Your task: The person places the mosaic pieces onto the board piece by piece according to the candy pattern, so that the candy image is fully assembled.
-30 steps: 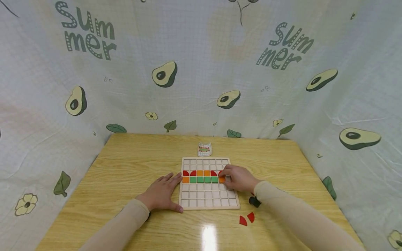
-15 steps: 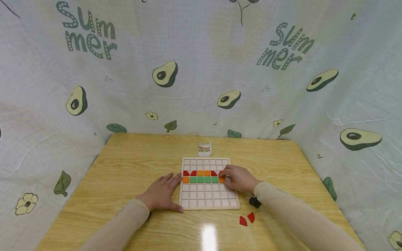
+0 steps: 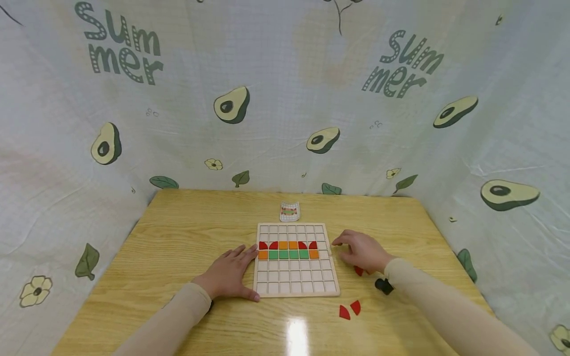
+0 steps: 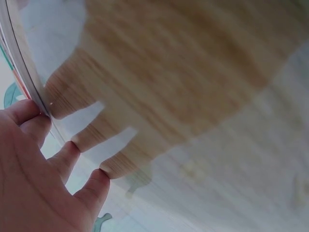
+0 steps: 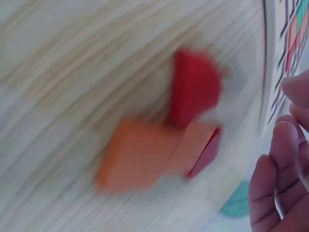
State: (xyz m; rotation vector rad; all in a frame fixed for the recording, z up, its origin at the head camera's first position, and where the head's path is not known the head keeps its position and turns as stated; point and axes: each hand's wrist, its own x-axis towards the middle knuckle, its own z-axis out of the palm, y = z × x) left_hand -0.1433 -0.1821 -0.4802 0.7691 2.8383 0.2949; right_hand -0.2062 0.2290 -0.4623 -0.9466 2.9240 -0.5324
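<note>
A pale wooden grid board (image 3: pixel 296 278) lies flat on the table. Two of its rows carry coloured tiles: red quarter-circles and orange squares (image 3: pixel 288 245) in the upper, green squares (image 3: pixel 289 254) between orange ones in the lower. My left hand (image 3: pixel 229 274) rests spread beside the board, fingertips at its left edge. Just off the right edge is my right hand (image 3: pixel 362 252), fingers loosely bent with nothing between them. Under that hand a red piece (image 3: pixel 358 271) peeks out. The right wrist view shows a red quarter-circle (image 5: pixel 195 87) and orange squares (image 5: pixel 137 157) there, blurred.
Two red quarter-circles (image 3: pixel 345 312) lie on the table in front of the board's right corner. Behind the board is a small pattern card (image 3: pixel 290 211). A printed cloth (image 3: pixel 276 143) hangs around the table's back and sides.
My right hand has drawn off the board to the right, uncovering the red quarter-circle and orange square at the right ends of the filled rows. The left hand has stayed put.
</note>
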